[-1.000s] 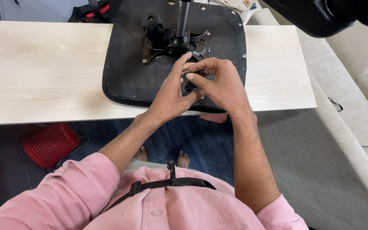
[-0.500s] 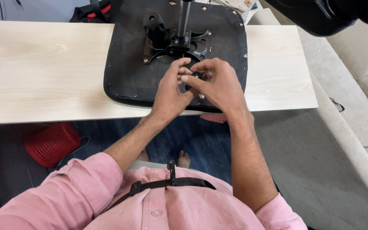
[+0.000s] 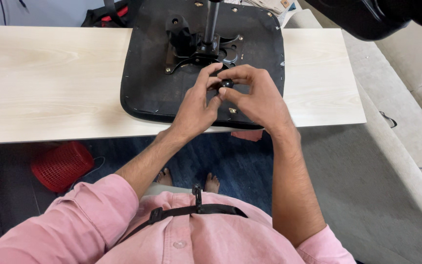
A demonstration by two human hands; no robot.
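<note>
Both hands, left (image 3: 197,105) and right (image 3: 256,95), pinch a small black knob (image 3: 227,83) together above the seat (image 3: 145,83) (upside down) at the table's (image 3: 50,73) near edge.

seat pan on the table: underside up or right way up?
Underside up: the seat pan shows its black metal mounting plate and column pointing upward.

No packages, labels, signs, screens.

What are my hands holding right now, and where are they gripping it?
Both hands, left and right, pinch a small black knob between their fingertips, above the upturned chair seat. What the knob belongs to cannot be told.
</note>
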